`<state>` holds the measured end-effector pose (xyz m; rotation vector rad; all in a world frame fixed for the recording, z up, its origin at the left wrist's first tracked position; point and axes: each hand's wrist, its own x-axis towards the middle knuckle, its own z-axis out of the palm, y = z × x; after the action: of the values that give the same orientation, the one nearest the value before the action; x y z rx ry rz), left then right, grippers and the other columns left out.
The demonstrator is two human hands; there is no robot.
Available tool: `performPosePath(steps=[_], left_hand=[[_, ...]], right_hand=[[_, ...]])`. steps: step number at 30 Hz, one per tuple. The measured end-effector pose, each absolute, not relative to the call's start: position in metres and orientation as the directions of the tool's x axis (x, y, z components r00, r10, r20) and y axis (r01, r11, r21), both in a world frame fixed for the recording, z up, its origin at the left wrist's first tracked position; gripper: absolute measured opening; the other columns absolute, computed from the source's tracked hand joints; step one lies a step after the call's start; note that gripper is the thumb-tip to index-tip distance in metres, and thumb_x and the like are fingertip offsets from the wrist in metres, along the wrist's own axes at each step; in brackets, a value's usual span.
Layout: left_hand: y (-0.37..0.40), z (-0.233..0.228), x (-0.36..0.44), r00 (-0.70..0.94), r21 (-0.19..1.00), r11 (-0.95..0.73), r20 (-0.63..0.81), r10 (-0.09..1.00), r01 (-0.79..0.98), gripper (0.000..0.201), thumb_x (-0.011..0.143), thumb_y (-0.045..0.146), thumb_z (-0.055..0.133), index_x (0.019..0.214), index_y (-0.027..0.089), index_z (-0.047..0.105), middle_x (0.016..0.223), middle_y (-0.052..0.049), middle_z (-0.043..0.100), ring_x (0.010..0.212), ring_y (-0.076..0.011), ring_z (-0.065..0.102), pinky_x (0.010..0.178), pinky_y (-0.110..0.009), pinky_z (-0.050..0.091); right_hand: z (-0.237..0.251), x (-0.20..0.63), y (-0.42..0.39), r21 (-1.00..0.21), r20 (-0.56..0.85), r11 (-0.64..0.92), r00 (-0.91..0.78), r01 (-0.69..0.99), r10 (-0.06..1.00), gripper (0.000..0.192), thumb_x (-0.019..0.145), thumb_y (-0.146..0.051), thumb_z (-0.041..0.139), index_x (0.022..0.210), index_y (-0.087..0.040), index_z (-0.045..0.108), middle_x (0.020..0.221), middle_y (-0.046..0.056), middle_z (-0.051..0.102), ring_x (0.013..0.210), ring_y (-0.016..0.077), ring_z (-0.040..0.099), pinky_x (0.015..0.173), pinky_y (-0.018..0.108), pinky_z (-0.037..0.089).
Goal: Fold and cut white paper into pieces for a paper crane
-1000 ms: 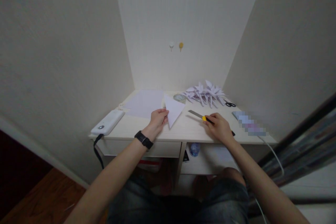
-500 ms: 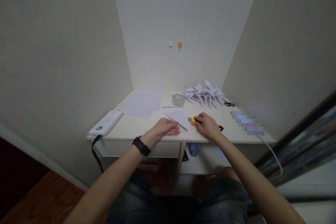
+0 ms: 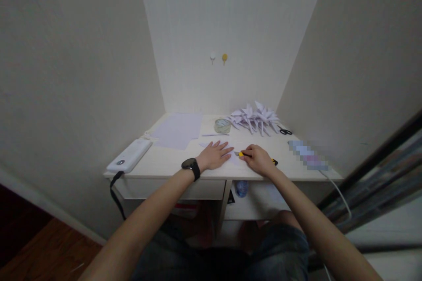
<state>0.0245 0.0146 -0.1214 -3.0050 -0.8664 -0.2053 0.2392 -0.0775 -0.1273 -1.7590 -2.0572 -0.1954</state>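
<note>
My left hand point(image 3: 216, 156) lies flat with its fingers spread over a small piece of white paper point(image 3: 235, 160), hiding most of it. A dark watch is on that wrist. Close by on the right, my right hand point(image 3: 259, 159) is closed around a yellow and black utility knife point(image 3: 241, 154). Its blade points left, at the paper near my left fingertips; whether the tip touches the paper I cannot tell. The knife's rear end sticks out behind my right hand.
Behind my hands are a tape roll point(image 3: 222, 126) and a thin paper strip point(image 3: 215, 135). Paper sheets point(image 3: 178, 129) lie back left, folded paper pieces point(image 3: 253, 118) back right beside black scissors point(image 3: 285, 131). A white device point(image 3: 130, 156) sits left, a blurred phone-like object point(image 3: 308, 155) right.
My left hand has gone from pinching the lifted edge of the folded paper to pressing flat on it with spread fingers. My right hand still holds the utility knife in nearly the same place.
</note>
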Motion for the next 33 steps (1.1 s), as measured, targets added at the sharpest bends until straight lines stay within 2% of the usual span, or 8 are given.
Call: performPosePath(steps=[3,6,9,12,20,26,28,33], left_hand=[[0.009,-0.122,0.025,0.778,0.008,-0.785,0.126,0.615,0.619,0.058,0.100,0.053,0.017,0.149,0.030,0.038,0.158,-0.007,0.031,0.141,-0.0352,0.032,0.111,-0.052,0.026],[-0.003,-0.116,0.025,0.721,-0.028,-0.731,0.190,0.666,0.682,0.058,0.098,0.055,0.021,0.145,0.030,0.045,0.149,-0.010,0.045,0.130,-0.0374,0.043,0.103,-0.054,0.032],[-0.012,-0.110,0.025,0.705,-0.059,-0.716,0.251,0.663,0.695,0.059,0.097,0.057,0.024,0.139,0.028,0.053,0.133,-0.014,0.057,0.119,-0.0381,0.048,0.096,-0.055,0.036],[-0.014,-0.108,0.025,0.715,-0.068,-0.729,0.281,0.641,0.681,0.058,0.097,0.057,0.026,0.136,0.026,0.056,0.122,-0.016,0.060,0.115,-0.0360,0.049,0.095,-0.052,0.037],[-0.006,-0.119,0.021,0.707,-0.018,-0.731,0.272,0.653,0.682,0.061,0.098,0.054,0.024,0.139,0.018,0.051,0.131,-0.020,0.053,0.122,-0.0342,0.048,0.103,-0.052,0.034],[-0.006,-0.124,0.023,0.682,0.033,-0.696,0.171,0.711,0.718,0.071,0.097,0.060,0.016,0.148,0.016,0.038,0.153,-0.020,0.034,0.142,-0.0394,0.027,0.113,-0.057,0.020],[-0.006,-0.125,0.023,0.681,0.051,-0.694,0.159,0.715,0.718,0.072,0.096,0.062,0.015,0.150,0.020,0.035,0.156,-0.018,0.031,0.144,-0.0393,0.025,0.114,-0.057,0.018],[-0.006,-0.124,0.022,0.713,0.097,-0.736,0.190,0.675,0.670,0.059,0.096,0.063,0.017,0.147,0.040,0.037,0.160,-0.003,0.025,0.145,-0.0403,0.019,0.111,-0.065,0.017]], right_hand=[[-0.130,0.242,-0.079,-0.175,0.407,0.243,-0.155,0.954,0.900,0.022,0.089,-0.024,0.059,0.102,-0.020,0.076,0.100,0.010,0.067,0.092,0.0223,0.060,0.082,0.030,0.044],[-0.131,0.245,-0.081,-0.194,0.403,0.301,-0.204,0.934,0.892,0.023,0.089,-0.022,0.057,0.103,-0.020,0.076,0.100,0.010,0.067,0.093,0.0222,0.059,0.083,0.031,0.044],[-0.132,0.249,-0.083,-0.220,0.398,0.335,-0.229,0.916,0.888,0.025,0.088,-0.018,0.057,0.105,-0.020,0.075,0.100,0.010,0.067,0.093,0.0222,0.059,0.085,0.032,0.045],[-0.132,0.252,-0.084,-0.236,0.391,0.347,-0.238,0.908,0.889,0.029,0.087,-0.015,0.056,0.109,-0.020,0.074,0.101,0.011,0.067,0.094,0.0231,0.059,0.086,0.034,0.046],[-0.131,0.259,-0.090,-0.249,0.374,0.325,-0.220,0.912,0.901,0.029,0.087,-0.017,0.056,0.110,-0.018,0.074,0.102,0.012,0.067,0.093,0.0235,0.060,0.085,0.035,0.047],[-0.130,0.257,-0.097,-0.238,0.377,0.328,-0.224,0.914,0.899,0.029,0.087,-0.018,0.057,0.111,-0.018,0.074,0.101,0.011,0.067,0.093,0.0226,0.061,0.085,0.034,0.047],[-0.130,0.255,-0.098,-0.244,0.381,0.323,-0.216,0.915,0.899,0.029,0.087,-0.019,0.057,0.111,-0.017,0.074,0.101,0.011,0.067,0.093,0.0221,0.061,0.084,0.033,0.046],[-0.130,0.252,-0.097,-0.243,0.393,0.298,-0.187,0.923,0.900,0.028,0.086,-0.020,0.060,0.110,-0.019,0.074,0.099,0.010,0.067,0.092,0.0216,0.060,0.084,0.033,0.046]])
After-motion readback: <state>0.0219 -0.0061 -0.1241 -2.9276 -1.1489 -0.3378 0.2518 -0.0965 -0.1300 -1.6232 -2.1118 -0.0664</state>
